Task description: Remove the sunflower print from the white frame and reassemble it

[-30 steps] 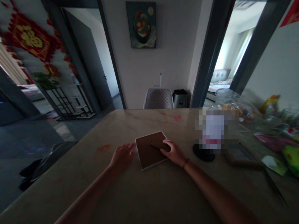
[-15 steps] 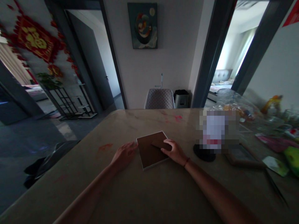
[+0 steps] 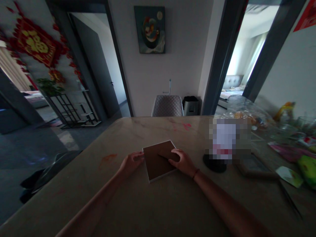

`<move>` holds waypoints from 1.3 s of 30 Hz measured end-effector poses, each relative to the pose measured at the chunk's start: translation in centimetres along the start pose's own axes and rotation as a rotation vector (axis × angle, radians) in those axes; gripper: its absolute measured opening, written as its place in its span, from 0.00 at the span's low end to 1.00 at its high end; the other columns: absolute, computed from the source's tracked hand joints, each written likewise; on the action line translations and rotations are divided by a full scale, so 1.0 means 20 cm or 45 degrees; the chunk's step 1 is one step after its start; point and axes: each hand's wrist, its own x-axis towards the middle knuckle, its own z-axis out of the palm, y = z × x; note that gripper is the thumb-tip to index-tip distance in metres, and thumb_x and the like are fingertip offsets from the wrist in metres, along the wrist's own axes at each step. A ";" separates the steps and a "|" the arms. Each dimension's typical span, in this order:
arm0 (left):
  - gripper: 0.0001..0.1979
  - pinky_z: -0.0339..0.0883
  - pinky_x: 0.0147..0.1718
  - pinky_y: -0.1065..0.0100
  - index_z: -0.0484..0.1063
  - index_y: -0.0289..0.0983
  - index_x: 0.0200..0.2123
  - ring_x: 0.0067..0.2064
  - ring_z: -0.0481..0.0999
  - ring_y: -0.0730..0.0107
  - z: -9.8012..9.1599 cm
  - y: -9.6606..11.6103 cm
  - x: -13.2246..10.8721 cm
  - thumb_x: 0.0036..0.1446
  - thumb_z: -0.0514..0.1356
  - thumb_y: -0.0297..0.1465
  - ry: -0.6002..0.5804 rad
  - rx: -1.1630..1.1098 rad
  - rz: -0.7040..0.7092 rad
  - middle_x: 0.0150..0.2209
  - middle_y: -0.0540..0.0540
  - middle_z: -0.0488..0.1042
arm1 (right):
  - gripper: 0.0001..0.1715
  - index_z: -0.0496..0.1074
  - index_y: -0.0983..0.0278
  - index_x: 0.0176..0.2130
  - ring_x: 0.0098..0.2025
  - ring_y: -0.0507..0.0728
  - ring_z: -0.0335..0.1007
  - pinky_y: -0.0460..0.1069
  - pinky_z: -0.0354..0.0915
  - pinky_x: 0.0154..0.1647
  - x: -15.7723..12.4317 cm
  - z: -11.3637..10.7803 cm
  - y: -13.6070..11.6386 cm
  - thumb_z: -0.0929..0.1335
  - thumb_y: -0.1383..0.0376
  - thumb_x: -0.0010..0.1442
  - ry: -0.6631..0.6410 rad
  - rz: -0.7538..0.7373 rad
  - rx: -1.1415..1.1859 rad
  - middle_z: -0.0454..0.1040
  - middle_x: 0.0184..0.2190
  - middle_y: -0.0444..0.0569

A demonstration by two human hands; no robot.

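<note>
A picture frame [image 3: 155,164] lies back up on the table, its brown backing framed by thin white edges. A brown support flap [image 3: 164,155] shows on that backing, partly under my right hand. My left hand [image 3: 132,163] is curved at the frame's left edge, thumb and finger tips against it, with a gap between them. Over the right side of the frame, my right hand [image 3: 184,162] has its thumb on the backing and its fingers bent at the right edge. The frame's front is hidden.
A blurred-out item on a round black base [image 3: 214,164] stands right of my right hand. Beyond it are a dark-rimmed tray-like object [image 3: 258,172], a black pen-like stick [image 3: 290,200], a clear plastic bag [image 3: 247,110] and glassware. A chair [image 3: 168,106] faces the table's far edge.
My left hand has gone from lying flatter beside the frame to a curved shape with thumb and fingers at its edge. The right hand stays nearly in place; the view has shifted slightly.
</note>
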 end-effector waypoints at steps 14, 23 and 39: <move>0.21 0.57 0.53 0.59 0.73 0.40 0.42 0.53 0.67 0.59 -0.01 0.00 0.00 0.42 0.60 0.36 -0.093 -0.168 -0.001 0.52 0.46 0.68 | 0.24 0.68 0.66 0.44 0.50 0.59 0.64 0.55 0.58 0.53 0.00 0.00 -0.01 0.69 0.59 0.47 0.017 -0.024 -0.027 0.70 0.45 0.55; 0.20 0.55 0.54 0.58 0.72 0.40 0.44 0.54 0.65 0.60 0.01 0.00 0.00 0.45 0.58 0.35 -0.075 -0.102 0.027 0.52 0.45 0.69 | 0.23 0.68 0.65 0.43 0.50 0.59 0.65 0.55 0.59 0.53 0.00 0.01 0.00 0.69 0.58 0.47 0.028 -0.036 -0.046 0.70 0.45 0.55; 0.23 0.49 0.56 0.54 0.70 0.42 0.48 0.57 0.62 0.58 0.01 -0.05 0.02 0.45 0.59 0.35 -0.116 -0.031 0.091 0.54 0.45 0.66 | 0.32 0.62 0.66 0.52 0.59 0.61 0.53 0.58 0.51 0.58 -0.02 0.04 0.02 0.66 0.54 0.51 -0.044 0.026 -0.139 0.58 0.57 0.60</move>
